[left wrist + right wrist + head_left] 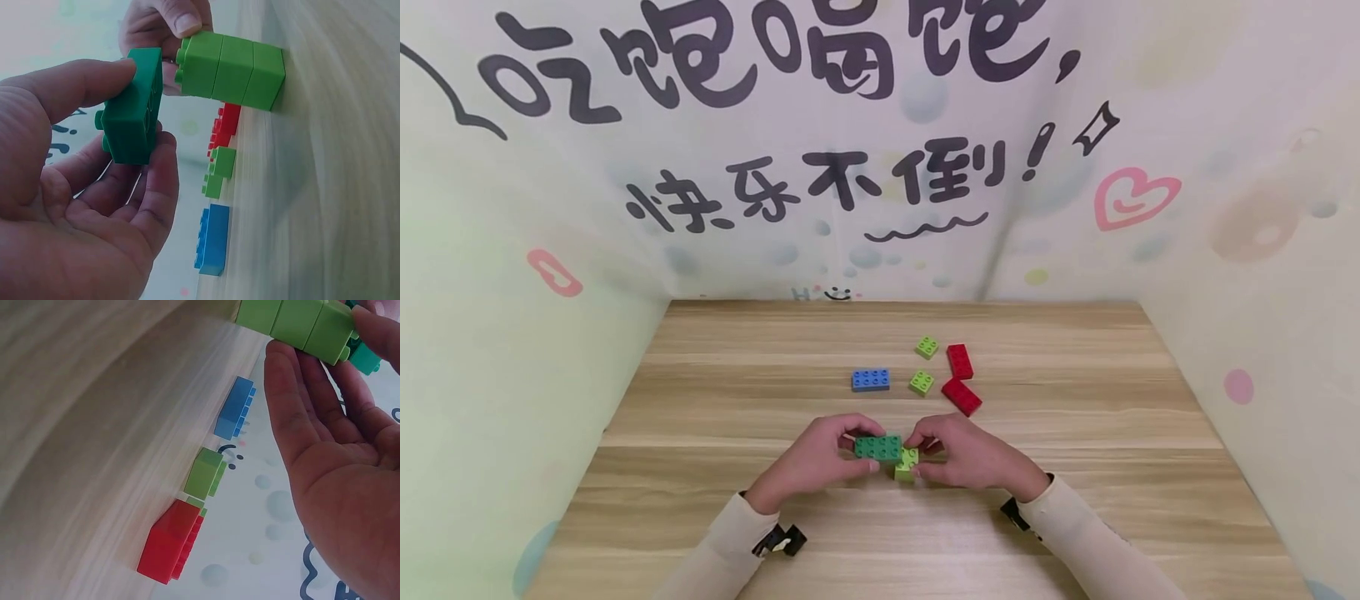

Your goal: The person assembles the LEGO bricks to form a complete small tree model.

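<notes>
Fingers of the left hand (823,450) pinch a dark green eight-stud building brick (877,448), the thumb on one side and fingertips on the other. Fingers of the right hand (966,450) hold a lime-green stack (232,70) of three four-stud bricks, gripping it near its studded top. Neither hand is spread wide; each is closed down to the width of its piece.

The dark green brick is just to the left of the stack's top and, seen from the head, overlaps its edge; the left wrist view shows the two apart, with the brick's studs facing away from the stack. I cannot tell whether the stack's base touches the wood-grain surface (737,350).

Beyond the stack and to its left, a blue eight-stud brick (870,381) lies studs up. Almost straight beyond the stack are two loose lime-green four-stud bricks, a nearer one (922,383) and a farther one (927,347), well apart from it. Beyond the stack to its right are two red eight-stud bricks, a nearer one (962,397) and a farther one (959,362), angled differently and close together. Well beyond the stack rises a white printed wall (737,258) with dark lettering.
</notes>
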`<action>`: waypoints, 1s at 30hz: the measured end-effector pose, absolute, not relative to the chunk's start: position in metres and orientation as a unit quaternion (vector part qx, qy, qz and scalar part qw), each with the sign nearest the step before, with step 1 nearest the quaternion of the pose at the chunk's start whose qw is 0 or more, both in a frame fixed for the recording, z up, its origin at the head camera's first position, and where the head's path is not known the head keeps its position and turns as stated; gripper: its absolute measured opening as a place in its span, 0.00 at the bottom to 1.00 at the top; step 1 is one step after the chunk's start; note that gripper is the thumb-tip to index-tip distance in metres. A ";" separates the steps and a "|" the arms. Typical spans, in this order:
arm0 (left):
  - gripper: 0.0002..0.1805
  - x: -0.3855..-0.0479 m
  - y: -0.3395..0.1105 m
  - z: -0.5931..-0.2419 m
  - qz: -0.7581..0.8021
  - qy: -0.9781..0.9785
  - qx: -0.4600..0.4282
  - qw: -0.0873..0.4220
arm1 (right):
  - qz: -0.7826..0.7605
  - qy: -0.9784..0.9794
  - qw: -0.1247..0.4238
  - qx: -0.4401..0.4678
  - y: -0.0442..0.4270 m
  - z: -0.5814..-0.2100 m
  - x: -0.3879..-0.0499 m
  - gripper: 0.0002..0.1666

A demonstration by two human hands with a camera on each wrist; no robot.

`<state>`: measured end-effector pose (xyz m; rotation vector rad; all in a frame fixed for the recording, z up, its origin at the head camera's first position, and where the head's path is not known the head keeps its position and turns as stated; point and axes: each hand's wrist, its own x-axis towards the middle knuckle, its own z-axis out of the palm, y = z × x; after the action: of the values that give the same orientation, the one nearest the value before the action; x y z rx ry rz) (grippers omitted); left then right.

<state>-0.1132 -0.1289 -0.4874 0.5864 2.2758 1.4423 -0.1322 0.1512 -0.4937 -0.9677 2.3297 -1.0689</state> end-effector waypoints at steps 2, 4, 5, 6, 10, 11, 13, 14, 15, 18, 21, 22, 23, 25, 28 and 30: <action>0.19 -0.112 -0.128 -0.487 0.512 0.809 0.211 0.196 | -0.384 0.833 0.203 -0.343 0.152 -0.495 -0.133 0.12; 0.19 -0.112 -0.127 -0.487 0.516 0.805 0.215 0.200 | -0.385 0.833 0.206 -0.341 0.152 -0.495 -0.133 0.12; 0.19 -0.112 -0.126 -0.489 0.518 0.802 0.218 0.201 | -0.385 0.833 0.207 -0.340 0.153 -0.495 -0.133 0.12; 0.19 -0.112 -0.125 -0.490 0.519 0.801 0.218 0.203 | -0.385 0.833 0.207 -0.339 0.153 -0.496 -0.133 0.12; 0.20 -0.113 -0.124 -0.495 0.526 0.795 0.221 0.206 | -0.388 0.832 0.209 -0.338 0.154 -0.495 -0.132 0.12; 0.20 -0.113 -0.124 -0.496 0.529 0.793 0.221 0.207 | -0.388 0.831 0.210 -0.339 0.154 -0.496 -0.133 0.12; 0.20 -0.113 -0.123 -0.496 0.535 0.789 0.219 0.210 | -0.388 0.830 0.210 -0.341 0.154 -0.496 -0.133 0.12; 0.21 -0.113 -0.123 -0.496 0.539 0.786 0.219 0.210 | -0.387 0.831 0.210 -0.341 0.154 -0.496 -0.133 0.12; 0.21 -0.113 -0.122 -0.496 0.542 0.783 0.220 0.211 | -0.386 0.831 0.210 -0.342 0.154 -0.497 -0.133 0.12; 0.21 -0.113 -0.121 -0.496 0.542 0.784 0.221 0.207 | -0.383 0.831 0.210 -0.344 0.154 -0.497 -0.133 0.12; 0.20 -0.112 -0.119 -0.496 0.533 0.793 0.218 0.199 | -0.381 0.832 0.210 -0.345 0.154 -0.497 -0.133 0.12; 0.20 -0.112 -0.119 -0.496 0.529 0.798 0.215 0.195 | -0.380 0.832 0.209 -0.346 0.154 -0.496 -0.133 0.12; 0.19 -0.111 -0.119 -0.496 0.525 0.802 0.212 0.191 | -0.380 0.832 0.209 -0.346 0.154 -0.496 -0.133 0.13; 0.18 -0.110 -0.118 -0.496 0.517 0.809 0.207 0.185 | -0.379 0.833 0.208 -0.347 0.154 -0.496 -0.133 0.13; 0.17 -0.109 -0.117 -0.496 0.514 0.814 0.203 0.178 | -0.377 0.833 0.207 -0.347 0.154 -0.496 -0.133 0.13; 0.17 -0.109 -0.117 -0.496 0.513 0.816 0.204 0.171 | -0.375 0.834 0.207 -0.347 0.154 -0.496 -0.134 0.13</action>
<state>-0.1085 -0.1166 -0.4957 0.5783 2.3176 1.4564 -0.1337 0.1543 -0.4956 -0.9675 2.3217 -1.0453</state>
